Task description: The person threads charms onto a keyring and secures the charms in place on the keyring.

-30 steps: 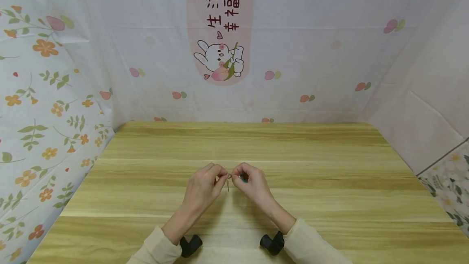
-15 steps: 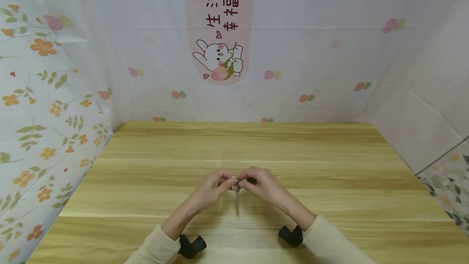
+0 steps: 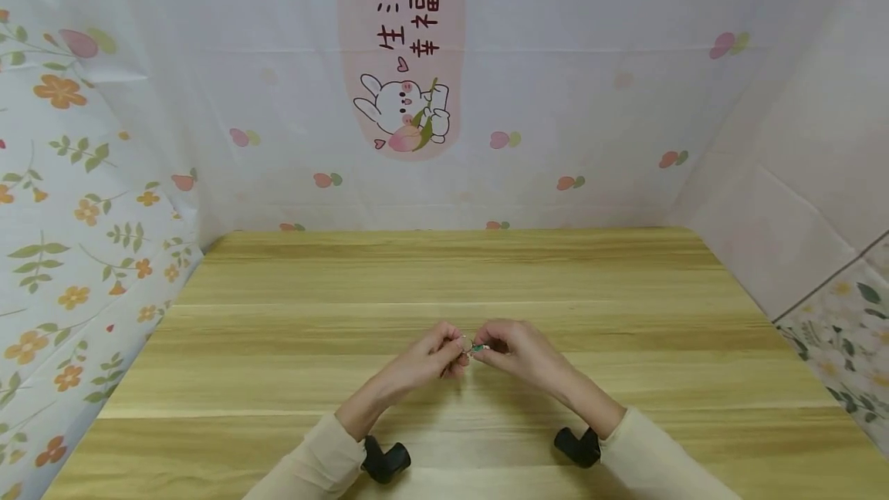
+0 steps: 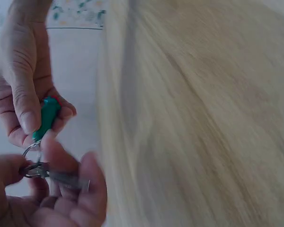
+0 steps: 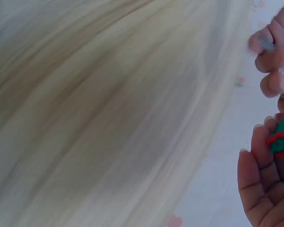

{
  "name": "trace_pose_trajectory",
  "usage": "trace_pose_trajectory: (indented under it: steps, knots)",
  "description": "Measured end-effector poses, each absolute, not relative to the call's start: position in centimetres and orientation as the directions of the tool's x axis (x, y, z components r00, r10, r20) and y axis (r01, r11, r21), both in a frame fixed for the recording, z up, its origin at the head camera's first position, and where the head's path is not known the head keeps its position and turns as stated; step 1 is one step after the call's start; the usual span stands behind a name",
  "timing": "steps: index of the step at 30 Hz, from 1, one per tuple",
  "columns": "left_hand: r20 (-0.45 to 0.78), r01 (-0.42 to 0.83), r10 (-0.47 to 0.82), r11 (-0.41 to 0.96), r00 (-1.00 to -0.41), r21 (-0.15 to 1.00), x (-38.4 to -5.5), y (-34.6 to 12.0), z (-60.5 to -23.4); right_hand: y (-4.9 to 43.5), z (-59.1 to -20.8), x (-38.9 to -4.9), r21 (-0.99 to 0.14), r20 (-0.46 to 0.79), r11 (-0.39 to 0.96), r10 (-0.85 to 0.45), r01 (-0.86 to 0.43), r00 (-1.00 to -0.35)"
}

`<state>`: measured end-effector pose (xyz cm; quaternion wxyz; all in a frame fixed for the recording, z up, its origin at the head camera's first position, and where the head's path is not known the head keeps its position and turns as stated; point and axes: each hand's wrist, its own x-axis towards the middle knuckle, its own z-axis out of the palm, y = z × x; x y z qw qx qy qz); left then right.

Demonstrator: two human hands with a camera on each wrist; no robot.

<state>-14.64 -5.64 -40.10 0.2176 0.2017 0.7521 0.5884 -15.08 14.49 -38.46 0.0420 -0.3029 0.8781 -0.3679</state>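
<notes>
Above the table, my left hand (image 3: 425, 361) grips a metal key ring (image 4: 32, 152) together with a key (image 4: 68, 179) that lies against its curled fingers. Just to the right, my right hand (image 3: 524, 349) pinches a small green charm (image 4: 48, 113) with red trim, which hangs off the same ring. In the right wrist view the green and red end of the charm (image 5: 281, 137) pokes out over the right fingers, and the left fingertips sit right above it. Parts of the ring and key are hidden behind the left fingers.
The wood-grain table (image 3: 444, 276) spreads out under both hands. A white printed cloth (image 3: 278, 91) hangs at the back, with a floral one (image 3: 90, 253) on the left. Black wrist mounts (image 3: 385, 461) show near both cuffs.
Both hands have shifted to the right. The key, hanging down between the hands half a second ago, is now gathered into the left fingers. The right hand still holds the charm.
</notes>
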Motion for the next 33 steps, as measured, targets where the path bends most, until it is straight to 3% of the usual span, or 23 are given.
trace_pose_trajectory:
  steps: [3, 6, 12, 19, 33]
  knots:
    - [-0.038, 0.212, 0.529, 0.405, -0.848, 0.889, -14.7, -4.8, -40.5, 15.2, -39.0, -15.0, -0.551, 0.176, 0.600, -0.596, -0.580, -0.783]
    - [0.058, 0.399, 0.514, 0.584, -0.856, 0.707, -14.6, -3.9, -41.0, 15.7, -39.7, -14.8, -0.405, 0.206, 0.639, -0.634, -0.654, -0.746]
    - [0.222, 0.560, 0.520, 0.699, -0.825, 0.445, -14.0, -2.7, -42.2, 16.3, -40.8, -14.6, -0.287, 0.188, 0.671, -0.660, -0.683, -0.727]
    - [0.247, 0.572, 0.517, 0.757, -0.820, 0.316, -14.1, -2.1, -42.7, 16.3, -41.3, -14.7, -0.253, 0.150, 0.691, -0.663, -0.677, -0.733]
    - [0.177, 0.511, 0.480, 0.786, -0.859, 0.350, -14.1, -2.8, -42.6, 16.7, -41.3, -15.1, -0.244, 0.137, 0.712, -0.647, -0.659, -0.750]
